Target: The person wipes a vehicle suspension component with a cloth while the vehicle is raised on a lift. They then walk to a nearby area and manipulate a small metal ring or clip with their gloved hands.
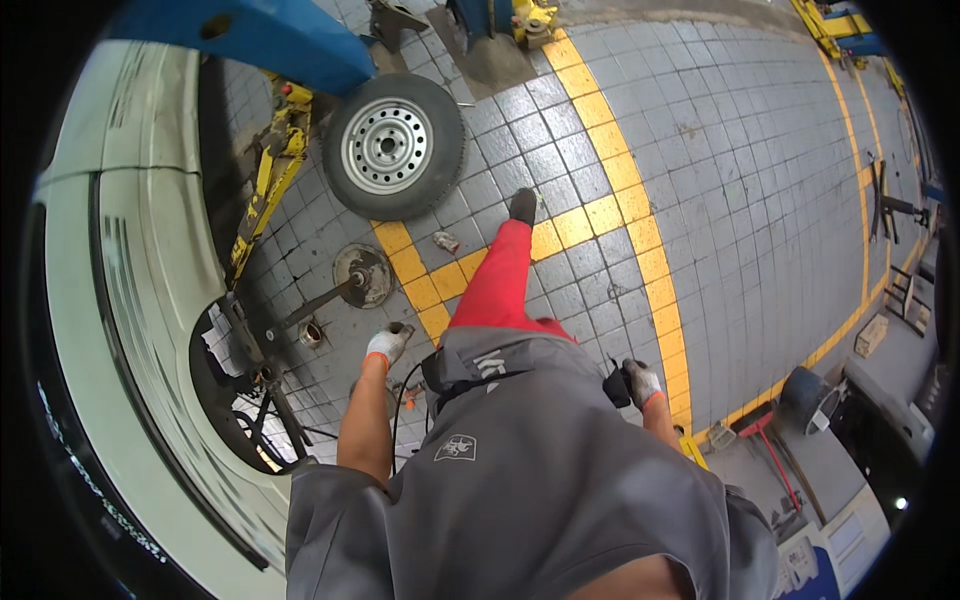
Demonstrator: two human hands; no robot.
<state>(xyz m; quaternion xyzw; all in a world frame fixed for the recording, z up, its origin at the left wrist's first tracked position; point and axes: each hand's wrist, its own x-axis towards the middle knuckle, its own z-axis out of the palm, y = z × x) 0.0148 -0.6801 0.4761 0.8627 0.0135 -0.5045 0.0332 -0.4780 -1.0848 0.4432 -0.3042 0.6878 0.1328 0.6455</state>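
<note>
My left hand, in a white knit glove with an orange cuff and dirty fingertips, hangs beside my left hip with its fingers curled in. No object shows in it. At my other side is my right hand, in a similar glove with dark, soiled fingers bent inward. A small black object lies right against those fingers; its kind is unclear. Past my left hand, a round, worn metal brake disc or drum with a shaft sits on the floor. Farther off lies a tyre on a silver steel wheel.
A pale vehicle with an open wheel arch stands at left. Beside it are a yellow lift arm and a blue lift post. A crumpled rag-like item lies near my leg. A black bucket and red-handled tool are at right.
</note>
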